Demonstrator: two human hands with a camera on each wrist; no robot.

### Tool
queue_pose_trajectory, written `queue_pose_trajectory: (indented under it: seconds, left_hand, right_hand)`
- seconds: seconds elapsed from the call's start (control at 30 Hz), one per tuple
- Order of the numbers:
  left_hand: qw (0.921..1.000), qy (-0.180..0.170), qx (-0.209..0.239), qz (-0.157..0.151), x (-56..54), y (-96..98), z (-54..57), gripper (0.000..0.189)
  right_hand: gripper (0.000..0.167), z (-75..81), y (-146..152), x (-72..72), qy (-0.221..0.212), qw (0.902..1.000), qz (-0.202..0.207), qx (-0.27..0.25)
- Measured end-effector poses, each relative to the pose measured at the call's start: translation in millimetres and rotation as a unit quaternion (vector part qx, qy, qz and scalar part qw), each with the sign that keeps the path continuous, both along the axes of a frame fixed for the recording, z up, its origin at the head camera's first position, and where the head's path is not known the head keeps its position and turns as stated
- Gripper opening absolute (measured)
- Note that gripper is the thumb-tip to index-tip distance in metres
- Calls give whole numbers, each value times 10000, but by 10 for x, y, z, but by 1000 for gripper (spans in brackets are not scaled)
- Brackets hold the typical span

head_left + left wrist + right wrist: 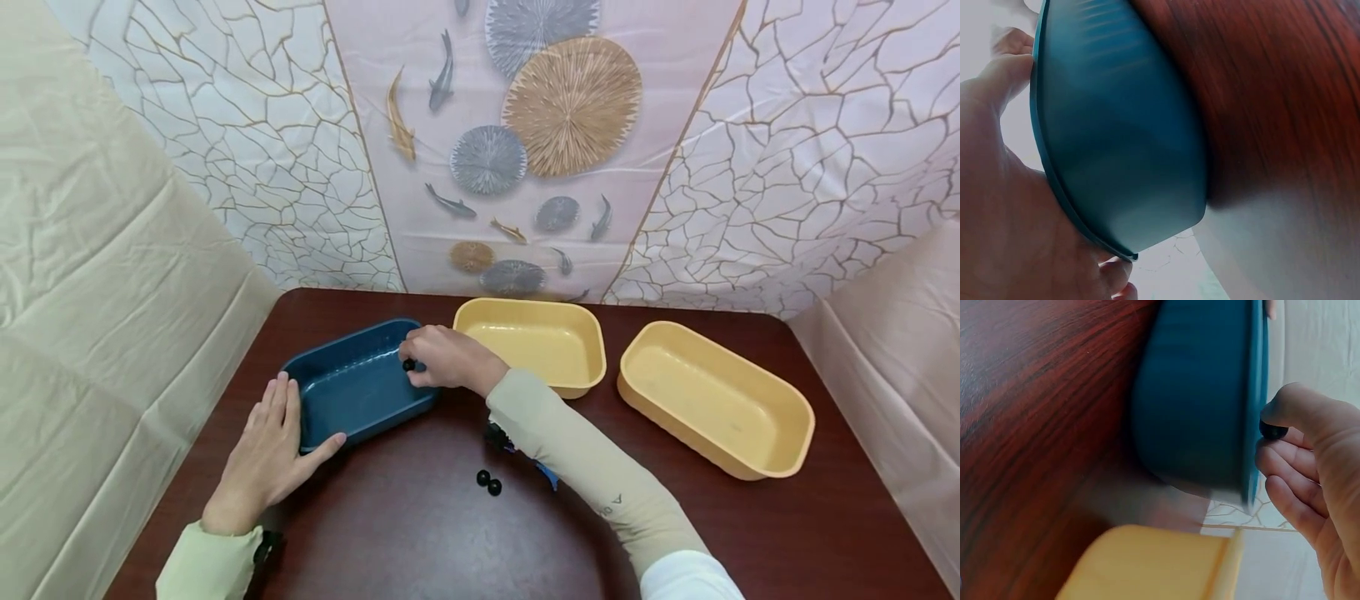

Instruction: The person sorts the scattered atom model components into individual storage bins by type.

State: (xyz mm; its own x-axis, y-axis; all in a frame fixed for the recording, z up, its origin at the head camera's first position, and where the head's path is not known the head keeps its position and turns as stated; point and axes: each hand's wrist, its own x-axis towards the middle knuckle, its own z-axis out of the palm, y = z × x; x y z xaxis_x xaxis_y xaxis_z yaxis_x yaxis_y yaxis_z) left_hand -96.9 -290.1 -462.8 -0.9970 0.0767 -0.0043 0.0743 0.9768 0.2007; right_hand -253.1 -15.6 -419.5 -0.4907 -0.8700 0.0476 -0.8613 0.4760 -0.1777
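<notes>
A blue basin (352, 392) stands at the left of the table. My left hand (262, 454) rests against its left end, fingers straight over the rim and thumb spread along the near side. In the left wrist view the basin's outer wall (1122, 125) fills the middle, beside the palm. My right hand (450, 358) is over the basin's right end and pinches a small black ball (1274, 430) between thumb and fingers. Two more black balls (489, 482) lie side by side on the table, nearer to me.
A yellow basin (592, 367) stands behind my right forearm, partly hidden by it. Another yellow basin (787, 433) sits angled at the right. The dark wood table (420, 533) ends at a patterned cloth (300, 167) at the back.
</notes>
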Motion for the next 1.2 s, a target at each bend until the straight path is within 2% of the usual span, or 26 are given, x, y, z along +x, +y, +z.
queue_pose_trajectory:
  seconds: [0.2,0.6,0.83,1.03,1.2]
  left_hand:
    - [10000,12,12,-1,7,-5,2,118]
    - [10000,-34,8,-11,2,-5,9,118]
    - [10000,-35,-35,25,8,-2,6,118]
    - [10000,13,-17,12,8,3,17,118]
    - [10000,14,-32,8,7,-6,20,118]
  right_hand:
    - [24,-111,-75,-36,-216,9995,-199,64]
    - [22,-244,-186,-91,-334,9990,-209,228]
    - [24,-255,-225,-85,-258,9977,-241,575]
    - [26,-233,-210,-85,-241,9979,-264,535]
    - [32,-136,-159,-84,-324,9981,-270,446]
